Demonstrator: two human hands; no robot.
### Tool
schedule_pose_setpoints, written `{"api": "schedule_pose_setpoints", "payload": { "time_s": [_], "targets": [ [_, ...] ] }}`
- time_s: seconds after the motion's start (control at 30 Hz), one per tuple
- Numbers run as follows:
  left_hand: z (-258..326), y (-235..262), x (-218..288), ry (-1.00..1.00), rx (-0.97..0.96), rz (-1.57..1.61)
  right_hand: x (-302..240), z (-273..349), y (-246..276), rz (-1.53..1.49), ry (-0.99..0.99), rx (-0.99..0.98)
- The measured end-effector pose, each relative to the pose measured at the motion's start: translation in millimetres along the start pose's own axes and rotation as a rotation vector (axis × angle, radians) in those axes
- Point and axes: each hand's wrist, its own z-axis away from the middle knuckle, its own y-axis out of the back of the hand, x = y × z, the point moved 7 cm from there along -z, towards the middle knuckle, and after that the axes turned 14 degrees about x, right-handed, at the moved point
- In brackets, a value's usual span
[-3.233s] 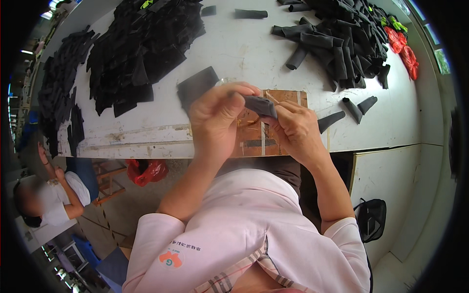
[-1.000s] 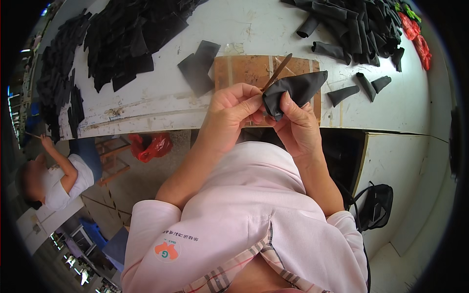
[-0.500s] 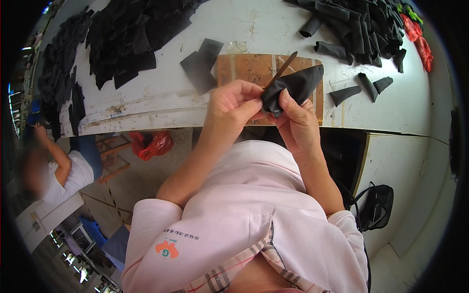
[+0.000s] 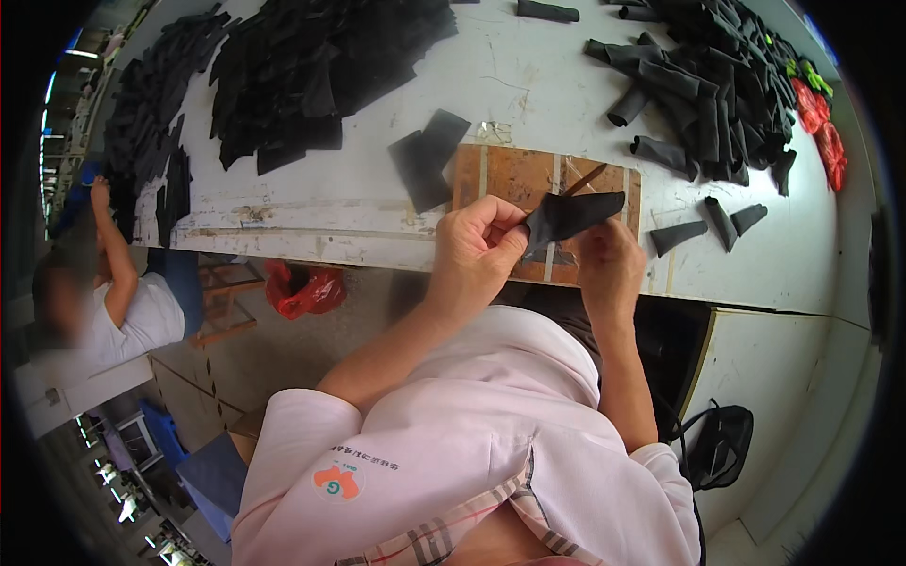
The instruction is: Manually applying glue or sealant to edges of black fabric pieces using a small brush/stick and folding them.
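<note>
Presently, one black cloth (image 4: 574,217) with one brown stick (image 4: 585,180).
Left hand (image 4: 477,253) pinches the cloth; whether right hand (image 4: 612,269) pinches it too, I cannot tell.

Matt, smooth dark cloth (image 4: 571,216) in fingers (image 4: 498,210). Stick (image 4: 587,179) just beyond them: brown, material unclear. Board (image 4: 517,176) below fingers: brown, scuffed, rough-looking, pale tape (image 4: 482,174) strips. Bench (image 4: 538,106) around: white, smooth, slight sheen, stained. Rolls (image 4: 708,118) right of fingers: matt cloth. Bag (image 4: 831,158) farther right: glossy crinkled plastic.
</note>
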Motion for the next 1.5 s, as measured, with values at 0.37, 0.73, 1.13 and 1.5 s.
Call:
{"api": "schedule_pose_setpoints", "payload": {
  "time_s": [0.37, 0.73, 1.13, 1.5],
  "targets": [
    [12.0, -18.3, 35.7, -0.479, 0.022, -0.251, -60.6, -11.8, 19.5, -0.413, 0.090, -0.014],
    [-4.1, -9.0, 2.8, 0.037, 0.076, 0.248, -53.8, -7.2, 13.1, -0.284, 0.087, 0.088],
    [-9.3, -14.1, -17.7, 0.169, -0.127, 0.054, -24.8, 17.8, -34.1, -1.204, -0.856, -0.544],
    [-2.1, -4.2, 8.1, 0.201, -0.140, 0.236, -36.2, 17.3, -30.7, -1.267, -0.812, -0.470]
  ]
}}
